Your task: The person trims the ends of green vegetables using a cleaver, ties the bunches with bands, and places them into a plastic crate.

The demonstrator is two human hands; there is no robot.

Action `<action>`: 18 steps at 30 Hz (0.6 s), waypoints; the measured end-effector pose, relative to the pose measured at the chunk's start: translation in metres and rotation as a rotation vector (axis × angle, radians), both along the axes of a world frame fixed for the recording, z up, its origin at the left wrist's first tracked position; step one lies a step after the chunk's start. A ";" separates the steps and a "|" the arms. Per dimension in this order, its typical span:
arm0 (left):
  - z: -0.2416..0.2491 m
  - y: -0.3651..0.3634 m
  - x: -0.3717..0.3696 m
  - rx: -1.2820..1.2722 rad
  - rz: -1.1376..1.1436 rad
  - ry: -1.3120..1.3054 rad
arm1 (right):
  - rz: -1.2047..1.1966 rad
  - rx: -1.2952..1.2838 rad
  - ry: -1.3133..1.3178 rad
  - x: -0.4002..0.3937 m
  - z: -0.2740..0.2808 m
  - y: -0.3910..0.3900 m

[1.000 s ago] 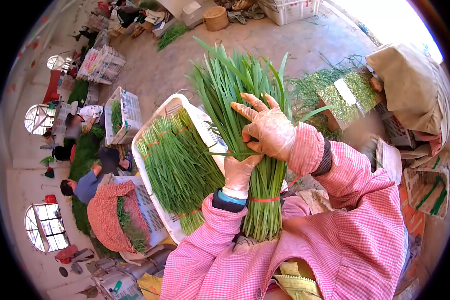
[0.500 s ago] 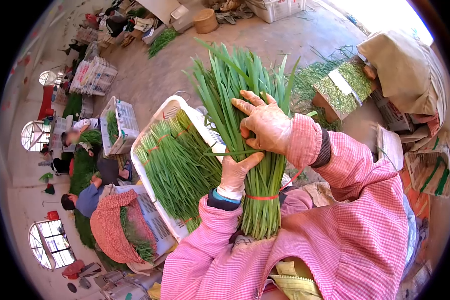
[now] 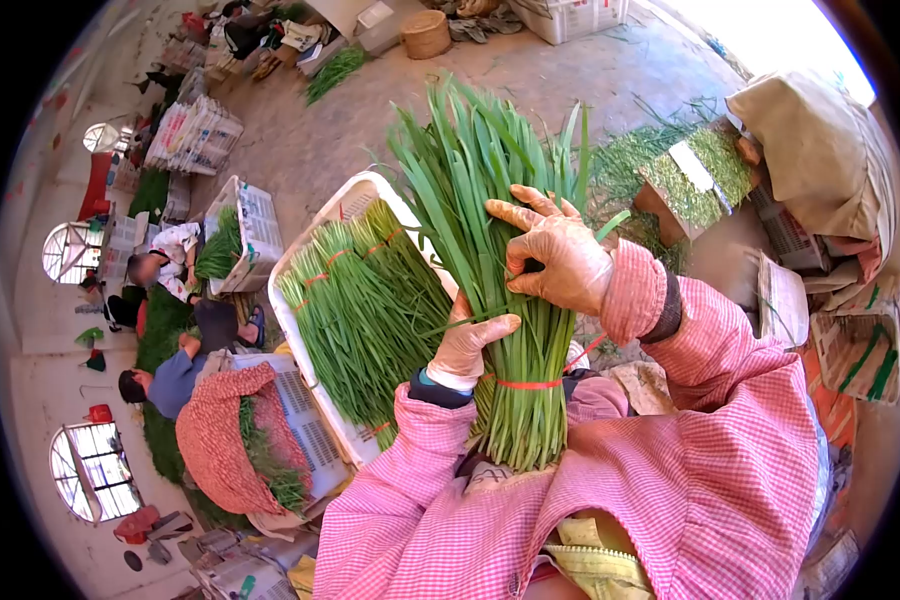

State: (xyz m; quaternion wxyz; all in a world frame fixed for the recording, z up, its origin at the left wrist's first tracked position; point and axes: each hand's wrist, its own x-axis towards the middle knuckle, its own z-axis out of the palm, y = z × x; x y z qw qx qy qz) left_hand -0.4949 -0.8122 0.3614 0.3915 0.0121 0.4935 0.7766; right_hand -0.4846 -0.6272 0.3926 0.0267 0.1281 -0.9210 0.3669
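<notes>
R hand [image 3: 568, 262] shifted sl.; bunch [image 3: 535, 345] under its fingers [image 3: 513, 214] (banded).

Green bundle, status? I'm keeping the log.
Left hand gripping green bundle; right hand over its leaves. Red band around stems. White crate alongside; nothing visibly in the way.

Produce packing shed: crates [image 3: 247, 232] and heaped greens [image 3: 160, 335].

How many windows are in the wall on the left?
3, all in the left wall: the top window, the smallest; the middle window, below it; and the bottom window, the largest. Others could be hidden.
</notes>
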 end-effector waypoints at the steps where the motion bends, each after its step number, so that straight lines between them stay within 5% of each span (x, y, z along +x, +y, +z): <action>1: -0.001 0.002 -0.002 -0.021 0.011 0.021 | -0.081 -0.009 0.052 0.003 -0.003 0.000; 2: -0.002 0.002 -0.003 -0.042 0.022 0.041 | -0.162 -0.020 0.104 0.006 -0.009 0.002; 3: -0.003 0.001 -0.003 -0.041 0.027 0.042 | -0.351 -0.453 0.151 -0.005 -0.032 0.020; 4: -0.006 0.000 -0.002 -0.085 0.012 0.097 | -0.686 -0.354 0.265 -0.011 -0.022 0.038; 7: -0.007 0.000 0.000 -0.123 0.004 0.162 | -0.794 0.459 0.250 -0.004 0.013 0.075; 11: 0.003 0.004 0.003 -0.165 -0.064 0.097 | -0.355 -0.047 0.171 0.028 0.037 0.033; 13: 0.005 0.008 0.004 0.043 -0.058 0.077 | -0.106 0.027 0.049 0.035 0.035 0.005; 18: -0.039 0.011 0.001 0.072 0.037 -0.078 | -0.151 0.103 -0.295 0.026 -0.008 -0.005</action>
